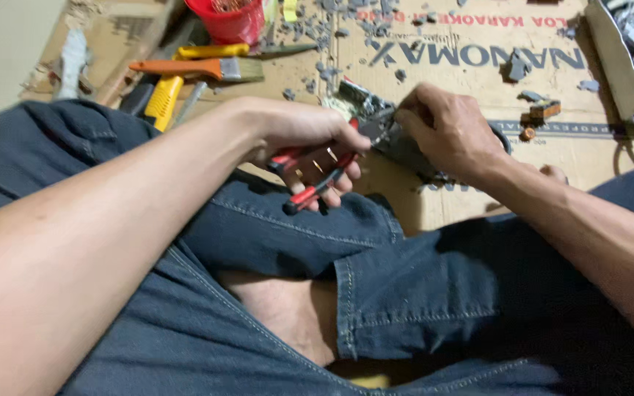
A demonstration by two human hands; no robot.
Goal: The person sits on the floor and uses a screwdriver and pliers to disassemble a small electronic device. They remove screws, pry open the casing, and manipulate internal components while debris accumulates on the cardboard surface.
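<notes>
My left hand (pixel 310 143) grips red-handled pliers (pixel 315 180), their jaws pointing right toward a small grey, partly broken part (pixel 376 121). My right hand (pixel 445 128) pinches that grey part from the right, holding it just above the cardboard (pixel 464 59). Both hands meet over my crossed legs in blue jeans (pixel 273 235). The pliers' jaws are mostly hidden between my fingers.
Grey broken fragments (pixel 317 29) litter the cardboard sheet. At the upper left lie a paintbrush with an orange handle (pixel 199 68), a yellow-handled tool (pixel 161 101) and a red cup (pixel 227 18). A small orange piece (pixel 544 110) and a grey bundle with cables (pixel 625 51) sit at the right.
</notes>
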